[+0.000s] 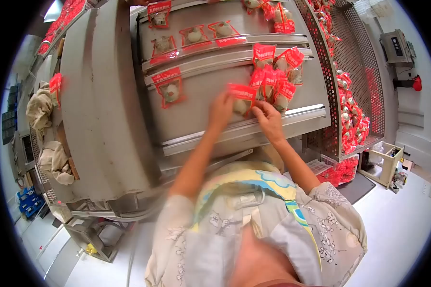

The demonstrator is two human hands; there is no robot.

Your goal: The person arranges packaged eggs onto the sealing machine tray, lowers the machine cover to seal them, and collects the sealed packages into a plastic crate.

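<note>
Between my two hands is a red-and-clear plastic egg packet (243,99) with a pale egg inside. My left hand (220,111), slightly blurred, grips its left edge. My right hand (269,118) pinches at its lower right side, fingers curled. Just beyond is a heap of similar egg packets (268,81) on the metal tray surface. A single egg packet (169,91) lies flat to the left of my hands. Past the metal rail, several more egg packets (194,36) lie in a row.
A metal rail (244,129) runs along the near edge. At left stands a large steel machine cover (105,105), with cloths (55,162) beside it. To the right, a perforated metal bin (359,62) holds many packets. Part of another person's hand (138,2) shows at the top.
</note>
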